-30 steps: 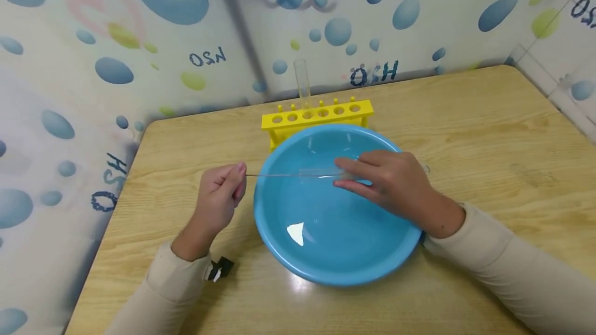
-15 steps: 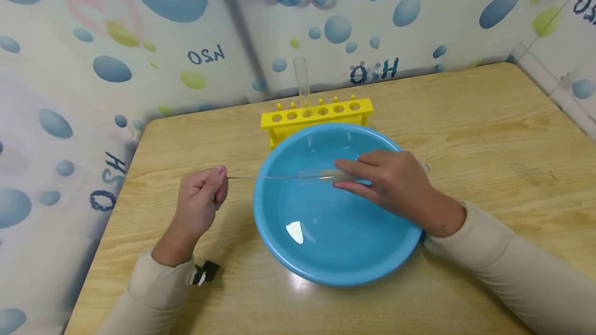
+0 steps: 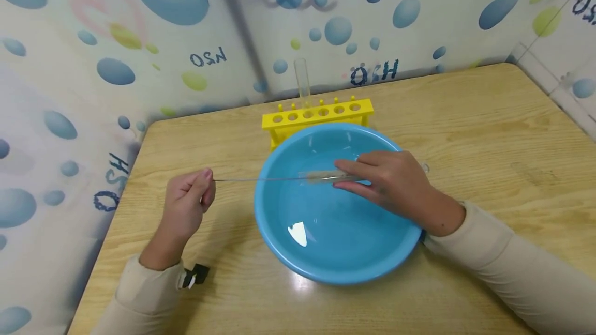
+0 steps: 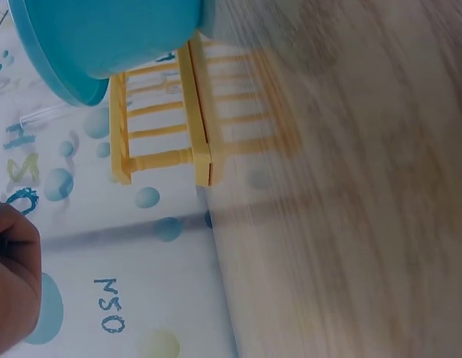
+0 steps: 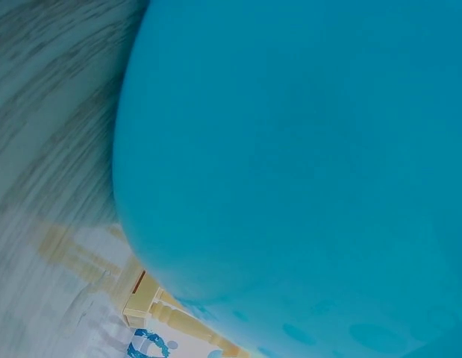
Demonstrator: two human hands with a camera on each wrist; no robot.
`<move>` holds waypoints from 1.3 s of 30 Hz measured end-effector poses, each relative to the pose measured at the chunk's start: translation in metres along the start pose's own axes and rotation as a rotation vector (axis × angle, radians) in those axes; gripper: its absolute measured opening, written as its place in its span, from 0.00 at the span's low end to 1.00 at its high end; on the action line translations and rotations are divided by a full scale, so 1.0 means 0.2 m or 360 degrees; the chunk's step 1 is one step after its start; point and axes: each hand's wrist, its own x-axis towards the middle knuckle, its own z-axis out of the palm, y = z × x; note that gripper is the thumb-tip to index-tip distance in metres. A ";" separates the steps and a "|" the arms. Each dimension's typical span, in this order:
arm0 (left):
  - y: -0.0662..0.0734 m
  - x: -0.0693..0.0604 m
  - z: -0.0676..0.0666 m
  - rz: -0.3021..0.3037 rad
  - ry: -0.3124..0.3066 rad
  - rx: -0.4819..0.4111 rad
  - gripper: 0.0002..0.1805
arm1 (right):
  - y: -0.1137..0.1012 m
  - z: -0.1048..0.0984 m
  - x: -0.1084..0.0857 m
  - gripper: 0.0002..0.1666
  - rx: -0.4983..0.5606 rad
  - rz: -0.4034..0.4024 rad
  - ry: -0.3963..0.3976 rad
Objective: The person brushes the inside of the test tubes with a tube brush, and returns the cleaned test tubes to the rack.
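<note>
In the head view my right hand (image 3: 396, 185) holds a clear glass test tube (image 3: 302, 174) level over the blue basin (image 3: 261, 221). Its rounded end pokes out beyond the knuckles. A test tube brush (image 3: 321, 176) sits inside the tube, bristles near the mouth, partly hidden by my fingers. Off the basin's left side, my left hand (image 3: 188, 200) pinches the thin wire handle of that brush. Part of the left hand (image 4: 10, 280) shows at the edge of the left wrist view. The right wrist view is mostly filled by the basin's outer wall (image 5: 290, 149).
Behind the basin stands a yellow test tube rack (image 3: 323, 112) with another glass test tube (image 3: 302, 81) upright at its back. The wooden table (image 3: 465, 133) meets a patterned wall (image 3: 261, 25). Water appears to be in the basin.
My left hand has moved left and slightly toward me, drawing the brush's bristles out toward the tube's mouth. The right hand and tube have stayed in place.
</note>
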 end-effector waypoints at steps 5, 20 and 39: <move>0.00 -0.02 -0.03 -0.0023 0.0019 0.0028 0.28 | 0.00 0.01 0.01 0.30 0.0007 -0.0007 -0.0007; 0.02 -0.03 -0.05 -0.0045 0.0003 0.0129 0.26 | 0.01 0.01 0.01 0.27 0.0003 -0.0008 0.0004; 0.04 -0.07 -0.13 0.0526 -0.0028 0.1337 0.21 | 0.03 0.01 0.00 0.33 -0.0021 -0.0018 0.0031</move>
